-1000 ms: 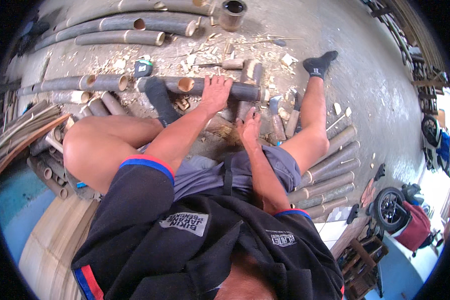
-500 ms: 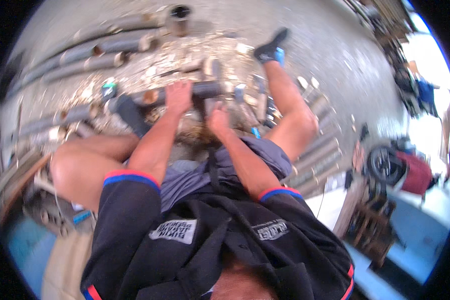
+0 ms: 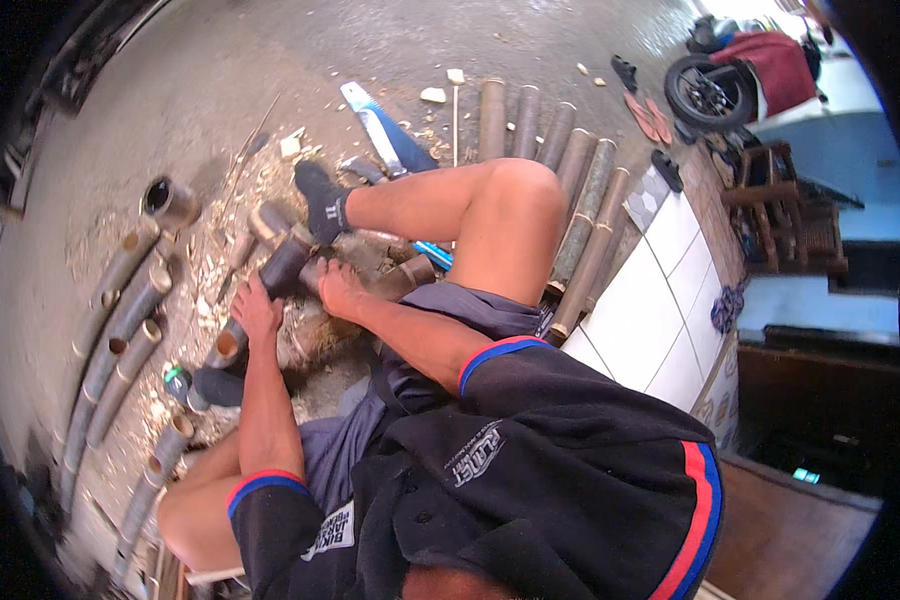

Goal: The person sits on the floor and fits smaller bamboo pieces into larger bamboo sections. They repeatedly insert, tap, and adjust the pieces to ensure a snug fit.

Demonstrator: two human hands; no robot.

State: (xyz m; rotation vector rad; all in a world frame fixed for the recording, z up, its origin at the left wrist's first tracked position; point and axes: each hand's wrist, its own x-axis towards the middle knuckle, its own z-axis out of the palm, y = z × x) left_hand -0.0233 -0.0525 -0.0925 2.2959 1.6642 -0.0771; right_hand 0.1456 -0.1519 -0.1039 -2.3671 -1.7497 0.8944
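Note:
My left hand (image 3: 257,311) is wrapped over a dark bamboo tube (image 3: 286,262), whose open, pale-rimmed end points toward me on the left. My right hand (image 3: 341,289) closes around a short brown bamboo piece (image 3: 310,276) that meets the tube's side; whether it is fixed into the tube I cannot tell. Below both hands stands a rough wooden block (image 3: 315,338) between my legs. Just beyond the tube's far end lies a light brown wooden piece, perhaps a mallet (image 3: 271,222). Another bamboo piece (image 3: 403,279) rests to the right of my right hand.
Several long bamboo poles (image 3: 135,305) lie at the left, near an upright short tube (image 3: 173,203). A handsaw (image 3: 380,130) with a blue-and-white blade lies beyond my right leg. Cut bamboo lengths (image 3: 583,228) are lined up at the right beside white tiles (image 3: 660,300). Shavings cover the floor.
My view has swung to the right, so the scene now lies further left and is sharper. Both hands stay at the bamboo tube, which now appears slanted rather than level.

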